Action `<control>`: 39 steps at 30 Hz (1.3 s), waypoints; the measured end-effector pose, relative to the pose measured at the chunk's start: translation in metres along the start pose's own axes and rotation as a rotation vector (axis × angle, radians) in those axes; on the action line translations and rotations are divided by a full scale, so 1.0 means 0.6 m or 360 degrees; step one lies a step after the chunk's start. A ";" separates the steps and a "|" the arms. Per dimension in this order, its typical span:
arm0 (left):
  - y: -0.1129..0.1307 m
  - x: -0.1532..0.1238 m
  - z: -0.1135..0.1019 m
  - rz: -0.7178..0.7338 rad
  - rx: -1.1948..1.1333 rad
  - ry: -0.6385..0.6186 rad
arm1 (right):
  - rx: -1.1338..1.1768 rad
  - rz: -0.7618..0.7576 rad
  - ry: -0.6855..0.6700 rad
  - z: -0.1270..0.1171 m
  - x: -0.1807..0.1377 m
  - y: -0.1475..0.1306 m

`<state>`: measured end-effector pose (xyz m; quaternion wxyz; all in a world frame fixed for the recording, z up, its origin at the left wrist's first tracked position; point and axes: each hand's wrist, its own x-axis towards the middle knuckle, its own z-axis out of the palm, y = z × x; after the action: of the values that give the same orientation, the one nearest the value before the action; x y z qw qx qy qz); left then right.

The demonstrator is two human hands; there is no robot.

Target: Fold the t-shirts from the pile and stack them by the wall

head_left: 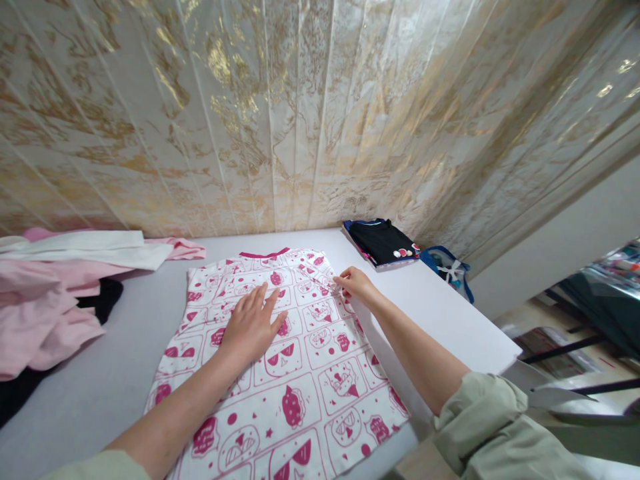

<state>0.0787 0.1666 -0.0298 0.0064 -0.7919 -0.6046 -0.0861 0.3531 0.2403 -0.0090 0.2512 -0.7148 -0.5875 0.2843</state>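
A white shirt with a pink cartoon print (300, 373) lies spread flat on the white table (440, 313), its dark pink collar toward the wall. My left hand (253, 323) rests flat on the middle of the shirt, fingers stretched out and together. My right hand (355, 283) is at the shirt's right edge near the shoulder, fingers pinched on the fabric there.
A pile of pink, white and black clothes (55, 293) lies at the table's left. A folded dark garment (383, 241) sits at the far right corner, with a blue bag (450, 270) beside it. A gold-patterned curtain (300, 113) hangs behind. The table's right edge drops to the floor.
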 end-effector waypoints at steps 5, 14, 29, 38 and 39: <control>0.000 -0.001 0.000 -0.0012 -0.0032 0.0001 | -0.0006 -0.0023 -0.0124 -0.001 -0.007 -0.012; -0.001 0.000 0.002 -0.0020 -0.0058 -0.0003 | -0.0277 -0.0182 0.0053 0.011 -0.024 -0.056; 0.000 -0.003 -0.006 -0.0007 -0.0061 -0.0024 | -0.1063 -0.0706 -0.0004 0.118 -0.120 -0.199; 0.000 -0.003 -0.004 -0.0024 -0.0135 0.0072 | -0.1018 -0.0645 -0.0116 0.144 -0.126 -0.203; 0.000 -0.003 -0.003 -0.0026 -0.0144 0.0092 | -0.0986 -0.0643 -0.0140 0.143 -0.123 -0.199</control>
<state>0.0780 0.1649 -0.0284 -0.0129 -0.7835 -0.6061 -0.1362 0.1984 0.1916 0.0210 0.0485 -0.6137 -0.7851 0.0681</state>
